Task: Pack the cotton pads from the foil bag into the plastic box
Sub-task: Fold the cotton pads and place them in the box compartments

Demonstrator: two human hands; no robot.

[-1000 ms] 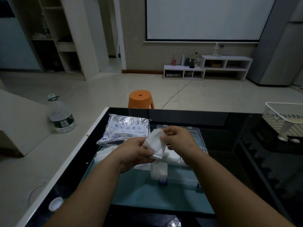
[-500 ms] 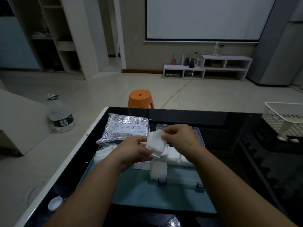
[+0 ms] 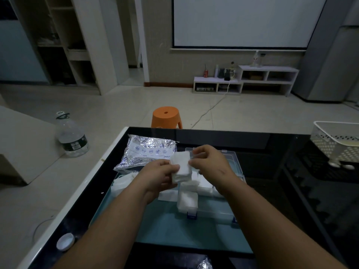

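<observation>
The stack of cotton pads [image 3: 180, 166] held between both hands has turned. A second ago it sat tilted like a diamond, with one corner pointing toward the far edge of the desk [image 3: 252, 140]. Now it stands nearly square, its top edge level. It has also risen a little and drifted slightly toward the desk's left edge. The right hand [image 3: 210, 162] has shifted from covering the upper corner to pinching the stack's right side. The left hand [image 3: 158, 176] has followed upward, thumb on the front face.
</observation>
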